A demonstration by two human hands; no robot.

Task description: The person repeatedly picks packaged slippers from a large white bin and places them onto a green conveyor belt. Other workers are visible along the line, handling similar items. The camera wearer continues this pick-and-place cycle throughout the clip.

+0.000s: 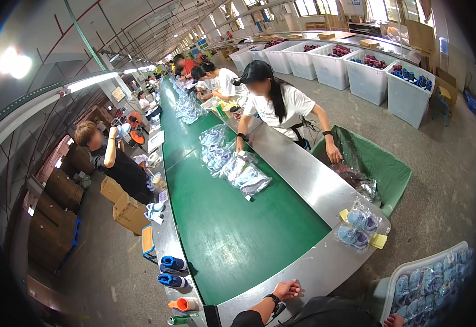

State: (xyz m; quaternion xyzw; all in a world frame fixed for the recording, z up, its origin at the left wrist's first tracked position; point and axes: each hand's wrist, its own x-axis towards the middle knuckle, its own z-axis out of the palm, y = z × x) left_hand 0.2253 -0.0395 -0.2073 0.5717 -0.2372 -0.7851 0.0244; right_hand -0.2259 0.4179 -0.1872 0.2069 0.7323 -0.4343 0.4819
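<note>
At the bottom centre of the frame the person's left hand (286, 289), a dark watch on its wrist, rests palm down on the brushed-metal side rail (309, 185) of the long green conveyor belt (232, 229); its fingers lie loosely spread on the bare metal and close on nothing. Only the edge of the right hand (395, 320) shows at the lower right border, just beside the white plastic crate (412, 268) filled with clear-bagged blue shoes, and whether it is holding anything cannot be told. The nearest loose item is the pair of blue children's shoes in a clear plastic bag (358, 228), lying on the rail's rounded end with small yellow pads at its edges, up and to the right of the left hand and well apart from it; its long axis runs roughly up-down in the frame, along the rail. It lies between the two hands, about as near to the crate side as to the left hand. Further up the belt lies a heap of bagged shoes (238, 169), beside a co-worker in a white T-shirt (281, 106) who reaches into a green fabric bin (379, 163). Two unbagged blue shoes (171, 271) sit on the opposite rail, lower left.
</note>
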